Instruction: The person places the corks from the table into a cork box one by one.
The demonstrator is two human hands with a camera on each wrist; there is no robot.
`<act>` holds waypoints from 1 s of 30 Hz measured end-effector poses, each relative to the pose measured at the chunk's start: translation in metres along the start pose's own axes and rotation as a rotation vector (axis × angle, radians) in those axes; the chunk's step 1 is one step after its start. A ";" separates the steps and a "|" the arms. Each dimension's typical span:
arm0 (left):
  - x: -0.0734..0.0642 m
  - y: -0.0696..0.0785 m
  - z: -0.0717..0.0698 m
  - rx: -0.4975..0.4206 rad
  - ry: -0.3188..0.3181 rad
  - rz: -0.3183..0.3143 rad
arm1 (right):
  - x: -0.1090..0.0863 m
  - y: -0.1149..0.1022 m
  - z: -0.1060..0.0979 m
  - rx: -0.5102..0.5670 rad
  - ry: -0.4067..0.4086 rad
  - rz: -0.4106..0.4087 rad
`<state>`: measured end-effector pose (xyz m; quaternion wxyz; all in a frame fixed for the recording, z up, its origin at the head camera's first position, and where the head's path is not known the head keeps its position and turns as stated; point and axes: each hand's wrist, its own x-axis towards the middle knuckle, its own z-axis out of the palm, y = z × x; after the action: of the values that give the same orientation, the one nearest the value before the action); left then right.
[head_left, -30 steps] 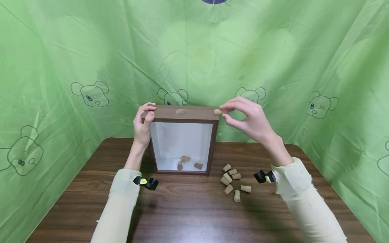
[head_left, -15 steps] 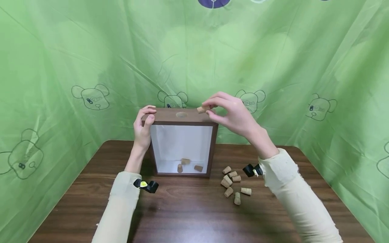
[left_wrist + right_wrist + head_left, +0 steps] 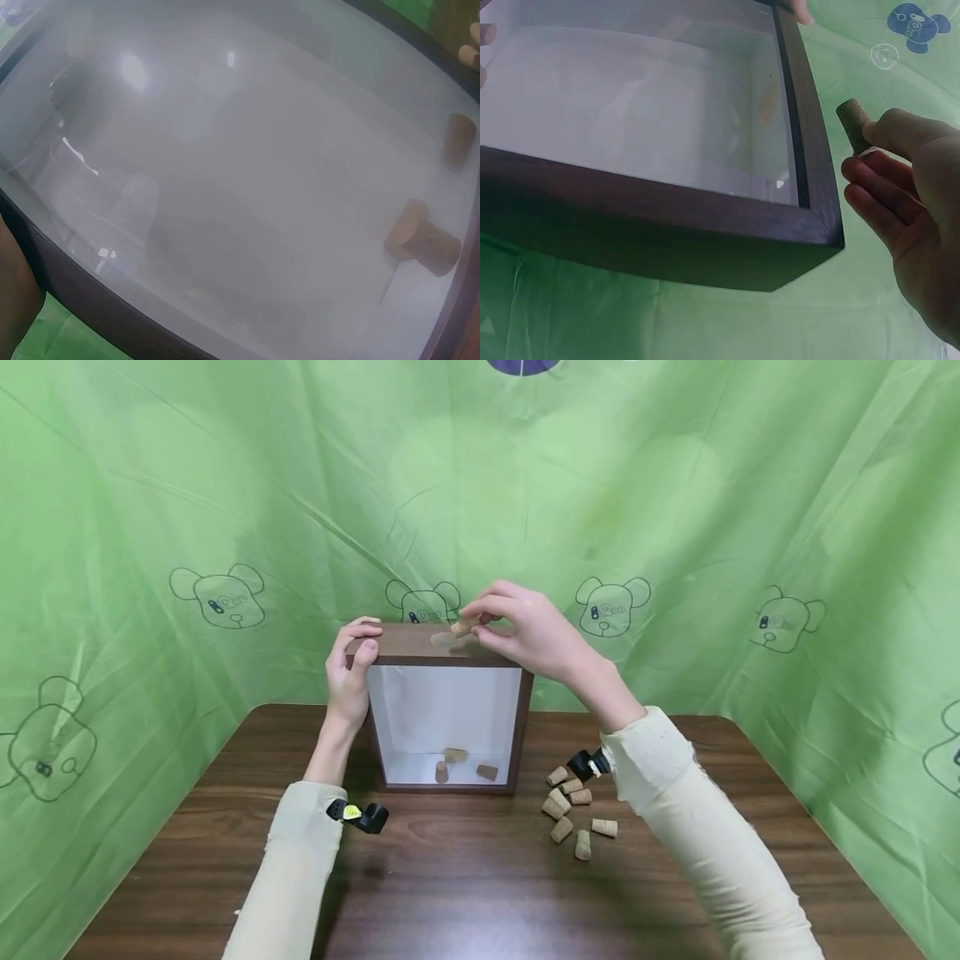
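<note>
A brown wooden shadow box (image 3: 405, 647) with a clear front stands upright on the table, a round hole (image 3: 442, 640) in its top. My left hand (image 3: 350, 672) grips the box's upper left corner, thumb on the top near the front edge. Between thumb and fingers my right hand (image 3: 525, 631) pinches a cork (image 3: 462, 627), close over the right side of the hole. In the right wrist view this cork (image 3: 853, 124) sticks out from the fingertips beside the frame. Three corks lie inside on the box floor, one of them a cork (image 3: 487, 772) at the right.
Several loose corks (image 3: 561, 829) lie in a group on the wooden table (image 3: 450, 877), right of the box. A green curtain (image 3: 480, 485) with printed bear faces hangs behind and on both sides. Small black cameras (image 3: 367, 817) sit on both wrists.
My right hand has carried the cork leftward along the box's top, from its right end to the hole. The left hand has kept its grip on the corner.
</note>
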<state>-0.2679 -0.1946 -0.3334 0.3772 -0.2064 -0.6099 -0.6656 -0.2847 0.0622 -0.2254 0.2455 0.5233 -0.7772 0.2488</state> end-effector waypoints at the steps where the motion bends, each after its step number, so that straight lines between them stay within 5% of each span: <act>1: 0.000 -0.001 0.000 -0.004 0.000 -0.001 | 0.001 0.000 0.001 -0.001 -0.010 0.009; 6: 0.002 -0.003 0.001 -0.015 -0.006 0.011 | 0.009 0.000 0.008 -0.025 -0.071 0.063; 15: 0.008 -0.032 -0.010 -0.018 0.008 0.016 | 0.021 -0.003 0.021 -0.083 -0.154 0.136; 24: 0.005 -0.034 -0.011 -0.025 0.014 0.013 | 0.022 -0.006 0.027 -0.081 -0.191 0.206; 30: 0.007 -0.035 -0.012 -0.023 0.008 0.042 | 0.015 -0.008 0.021 -0.044 -0.145 0.203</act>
<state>-0.2960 -0.2090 -0.3531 0.3911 -0.2209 -0.5963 -0.6653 -0.2847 0.0359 -0.2310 0.1736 0.4531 -0.8471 0.2166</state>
